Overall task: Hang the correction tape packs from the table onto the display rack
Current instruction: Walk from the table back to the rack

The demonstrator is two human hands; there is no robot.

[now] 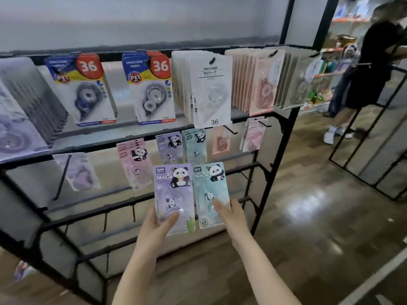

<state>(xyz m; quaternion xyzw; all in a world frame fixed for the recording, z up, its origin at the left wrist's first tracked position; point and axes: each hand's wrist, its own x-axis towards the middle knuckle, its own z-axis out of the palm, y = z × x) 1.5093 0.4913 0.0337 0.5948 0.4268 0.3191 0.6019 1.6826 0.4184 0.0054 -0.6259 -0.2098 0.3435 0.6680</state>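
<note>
Glossy wood-plank floor [308, 216] reflects light beneath a frosted wall panel [154, 18].

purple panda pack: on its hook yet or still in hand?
In hand. The left hand grips the bottom of the purple panda pack, which sits below the hung purple packs, with no hook through its top.

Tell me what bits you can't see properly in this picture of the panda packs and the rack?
- Head view: bottom of the purple panda pack, covered by the left hand.
- Bottom corner of the green panda pack, behind the right hand.
- Hang holes of both held packs: too small to tell.
- Packs at the rack's left end: blurred and cut off by the picture edge.
- The table: not in view.
</note>
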